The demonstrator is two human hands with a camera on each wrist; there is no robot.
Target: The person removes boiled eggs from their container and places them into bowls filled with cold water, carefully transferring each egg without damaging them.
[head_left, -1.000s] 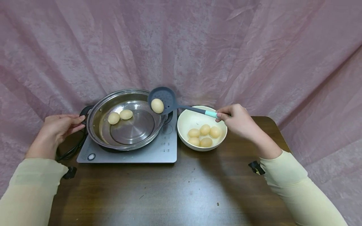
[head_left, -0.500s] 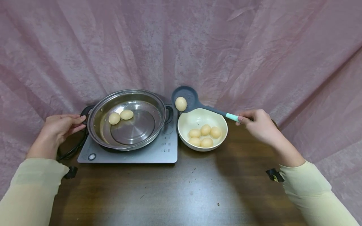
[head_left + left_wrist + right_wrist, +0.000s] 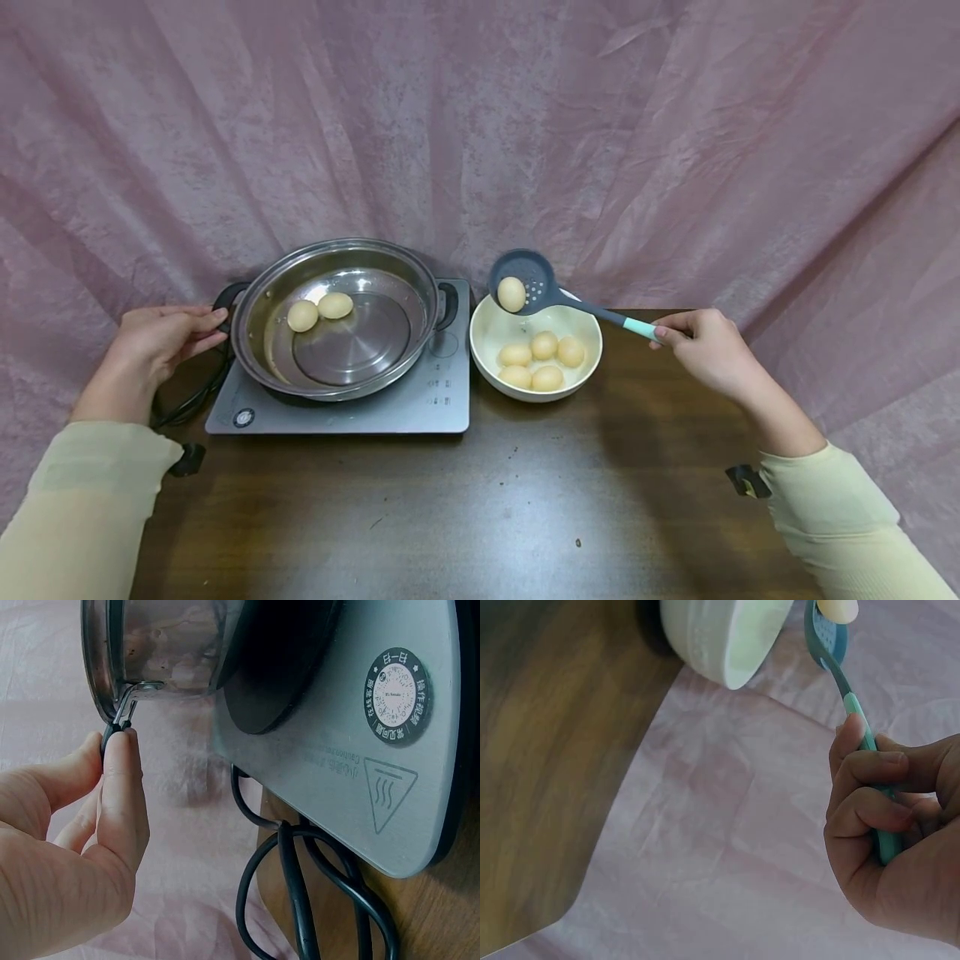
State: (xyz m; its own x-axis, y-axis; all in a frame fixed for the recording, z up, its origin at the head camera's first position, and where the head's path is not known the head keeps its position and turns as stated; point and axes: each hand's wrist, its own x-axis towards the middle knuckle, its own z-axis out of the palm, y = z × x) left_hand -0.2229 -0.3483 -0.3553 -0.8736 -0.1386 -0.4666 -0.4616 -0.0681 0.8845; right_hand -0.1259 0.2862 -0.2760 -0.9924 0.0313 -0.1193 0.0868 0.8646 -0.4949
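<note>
My right hand [image 3: 708, 350] holds a grey slotted ladle [image 3: 592, 310] by its mint-green handle, fingers curled round it in the right wrist view. One egg [image 3: 512, 294] lies in the ladle's perforated head, which hangs over the back left rim of a cream bowl [image 3: 483, 321]. Several pale eggs [image 3: 547, 378] sit in that bowl. My left hand [image 3: 161, 337] pinches the black side handle [image 3: 112, 739] of a steel pan [image 3: 352, 333] between thumb and fingers. Two eggs [image 3: 335, 305] rest side by side in the pan's left half.
The pan stands on a silver induction cooker [image 3: 405, 417], with a black cord [image 3: 300, 900] looped at its left. The bowl is just right of the cooker on a brown wooden table [image 3: 450, 517]. A pink curtain [image 3: 480, 125] hangs behind.
My right hand has moved right, carrying the ladle and its egg from above the pan's right edge to over the bowl's back rim. The left hand has stayed at the pan handle.
</note>
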